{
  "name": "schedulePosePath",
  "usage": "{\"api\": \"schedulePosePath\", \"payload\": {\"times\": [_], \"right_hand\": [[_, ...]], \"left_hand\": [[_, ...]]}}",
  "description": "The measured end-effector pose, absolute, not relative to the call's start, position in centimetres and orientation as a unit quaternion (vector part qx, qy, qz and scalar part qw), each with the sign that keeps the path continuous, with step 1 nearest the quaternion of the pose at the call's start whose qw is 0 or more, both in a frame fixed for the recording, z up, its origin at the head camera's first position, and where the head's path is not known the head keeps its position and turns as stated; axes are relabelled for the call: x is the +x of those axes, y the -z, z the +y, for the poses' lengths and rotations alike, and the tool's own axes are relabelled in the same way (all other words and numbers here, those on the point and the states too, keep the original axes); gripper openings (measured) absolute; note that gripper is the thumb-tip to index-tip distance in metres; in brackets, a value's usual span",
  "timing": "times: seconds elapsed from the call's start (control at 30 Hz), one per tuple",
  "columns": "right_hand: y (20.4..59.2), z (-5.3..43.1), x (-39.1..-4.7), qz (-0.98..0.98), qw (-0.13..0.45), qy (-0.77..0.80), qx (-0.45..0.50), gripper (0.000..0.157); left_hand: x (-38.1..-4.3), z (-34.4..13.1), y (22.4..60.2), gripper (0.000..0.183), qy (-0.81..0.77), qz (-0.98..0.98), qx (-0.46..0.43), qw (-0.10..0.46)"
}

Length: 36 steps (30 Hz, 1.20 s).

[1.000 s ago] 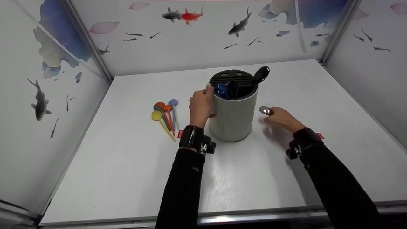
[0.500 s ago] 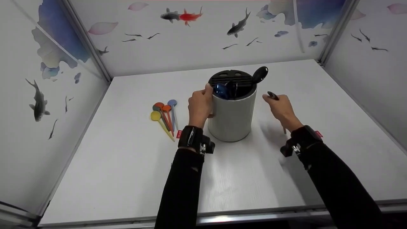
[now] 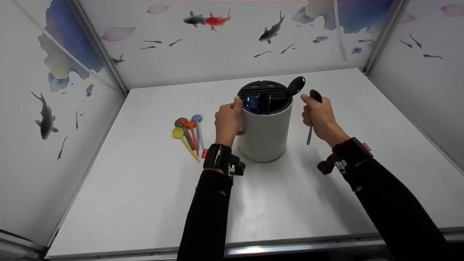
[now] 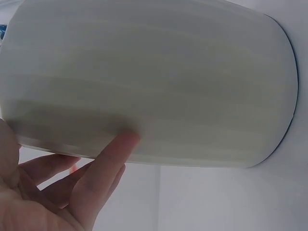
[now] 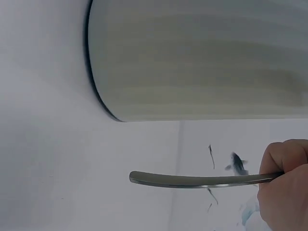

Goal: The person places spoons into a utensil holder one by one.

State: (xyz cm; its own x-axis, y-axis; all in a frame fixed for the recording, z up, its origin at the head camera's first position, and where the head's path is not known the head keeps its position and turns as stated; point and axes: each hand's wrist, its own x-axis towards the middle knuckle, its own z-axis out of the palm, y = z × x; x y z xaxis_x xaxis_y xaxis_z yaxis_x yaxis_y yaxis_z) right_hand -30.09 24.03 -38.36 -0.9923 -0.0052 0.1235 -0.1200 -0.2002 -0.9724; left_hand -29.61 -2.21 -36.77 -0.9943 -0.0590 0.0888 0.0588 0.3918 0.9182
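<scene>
A pale grey-green utensil holder (image 3: 264, 137) with a black slotted insert (image 3: 262, 87) stands upright on the white table. My left hand (image 3: 227, 121) grips its left side, thumb at the rim; in the left wrist view one fingertip presses the smooth wall (image 4: 192, 96). To the right of the holder, my right hand (image 3: 320, 114) pinches a metal spoon (image 3: 316, 95), bowl up and handle (image 5: 202, 181) pointing down, clear of the table. A dark spoon (image 3: 297, 86) leans out of the holder's right side. A shiny blue spoon bowl (image 3: 252, 103) shows inside, beside darker pieces.
Left of the holder lie several coloured, long-handled spoons, among them a yellow one (image 3: 178, 132) and a blue one (image 3: 197, 117). White panels (image 3: 224, 54) painted with fish enclose the table (image 3: 145, 203) at the back and sides.
My right hand has lifted the spoon from low beside the holder and turned it upright, bowl up. The left hand and the holder have stayed in place.
</scene>
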Motion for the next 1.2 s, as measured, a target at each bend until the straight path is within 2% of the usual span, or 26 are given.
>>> {"api": "schedulePosePath", "payload": {"times": [0.53, 0.83, 0.97, 1.2], "right_hand": [[30.3, 22.9, -29.0, -0.555, 0.093, -0.815, 0.143, 0.056], [25.9, 20.7, -28.4, -0.521, 0.096, -0.828, 0.183, 0.056], [24.8, 19.8, -28.3, -0.503, 0.097, -0.839, 0.185, 0.056], [25.3, 18.4, -29.1, -0.51, 0.145, -0.828, 0.182, 0.056]], "left_hand": [[-29.6, -2.0, 37.0, 0.053, 0.565, -0.823, 0.004, 0.053], [-29.7, -2.2, 36.9, 0.053, 0.566, -0.823, 0.009, 0.049], [-29.6, -2.2, 36.8, 0.055, 0.566, -0.823, 0.006, 0.048], [-29.5, -2.0, 36.9, 0.053, 0.563, -0.825, -0.001, 0.057]]}}
